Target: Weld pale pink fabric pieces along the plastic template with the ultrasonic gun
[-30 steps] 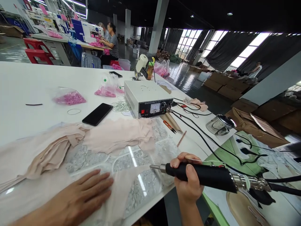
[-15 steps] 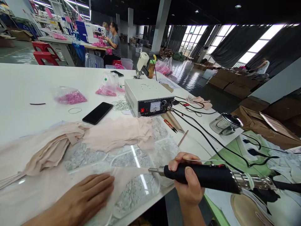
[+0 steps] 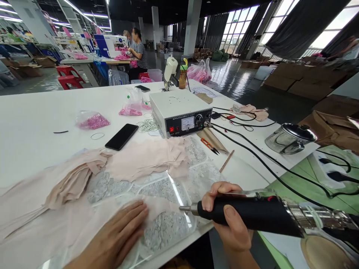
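Observation:
My right hand (image 3: 228, 218) is wrapped round a black handheld tool (image 3: 252, 213) whose metal tip points left, just over the near table edge. My left hand (image 3: 117, 237) lies flat, fingers stretched, on a sheer pale pink fabric piece (image 3: 92, 224) spread over a glass plate (image 3: 168, 228). The tool's tip sits a short way right of my left fingertips. More pink fabric pieces (image 3: 146, 157) are piled behind. A black cable (image 3: 252, 157) leads back towards the white control box (image 3: 181, 112).
A black phone (image 3: 122, 136), bags of pink rings (image 3: 92, 121), white rings (image 3: 147, 126), orange snips (image 3: 209, 145), a pencil (image 3: 226, 160) and a steel pot (image 3: 291, 138) lie on the white table (image 3: 33, 127). People sit at sewing tables far back (image 3: 137, 45).
My left hand slid a little rightward over the sheer fabric. The view tilted and shifted; the tool stayed about level in my right hand near the table edge.

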Action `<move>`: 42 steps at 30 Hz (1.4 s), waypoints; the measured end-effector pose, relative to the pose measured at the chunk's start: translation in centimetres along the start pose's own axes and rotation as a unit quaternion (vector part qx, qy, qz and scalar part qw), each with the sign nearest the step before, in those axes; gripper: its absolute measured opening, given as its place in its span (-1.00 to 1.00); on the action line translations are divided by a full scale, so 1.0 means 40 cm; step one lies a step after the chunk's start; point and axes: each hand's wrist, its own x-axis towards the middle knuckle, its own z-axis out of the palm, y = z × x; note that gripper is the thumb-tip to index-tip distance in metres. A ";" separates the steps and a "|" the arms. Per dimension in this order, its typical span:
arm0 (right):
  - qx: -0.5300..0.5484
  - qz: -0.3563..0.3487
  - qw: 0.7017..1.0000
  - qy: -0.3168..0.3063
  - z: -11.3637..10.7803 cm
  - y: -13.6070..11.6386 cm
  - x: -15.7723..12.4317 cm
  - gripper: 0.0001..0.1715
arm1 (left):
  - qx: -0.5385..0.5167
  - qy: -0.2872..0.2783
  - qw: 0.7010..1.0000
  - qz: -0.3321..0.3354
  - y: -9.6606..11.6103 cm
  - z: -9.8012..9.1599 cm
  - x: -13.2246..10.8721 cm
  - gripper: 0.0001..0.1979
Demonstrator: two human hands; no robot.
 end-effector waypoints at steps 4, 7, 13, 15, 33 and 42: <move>0.006 0.017 1.000 -0.025 -0.012 -0.003 -0.003 -0.80 | -0.028 -0.002 0.999 -0.016 -0.033 -0.010 -0.003 -0.64; 0.004 0.021 0.999 -0.039 -0.017 -0.005 -0.004 -0.78 | -0.019 0.028 0.999 -0.029 -0.011 -0.014 0.012 -0.67; 0.011 0.034 0.997 -0.070 -0.020 -0.009 -0.003 -0.79 | 0.041 0.022 0.999 -0.029 0.043 0.001 0.051 -0.60; 0.014 0.035 0.997 -0.074 -0.018 -0.008 -0.002 -0.79 | 0.052 0.009 0.999 -0.016 0.039 0.005 0.051 -0.58; 0.008 0.014 0.994 -0.104 -0.036 -0.001 0.027 -0.79 | 0.153 -0.009 0.987 0.056 0.008 -0.009 0.047 -0.57; -0.005 0.034 0.991 -0.131 -0.043 -0.016 0.020 -0.78 | 0.192 0.038 0.981 0.007 0.049 0.045 0.065 -0.56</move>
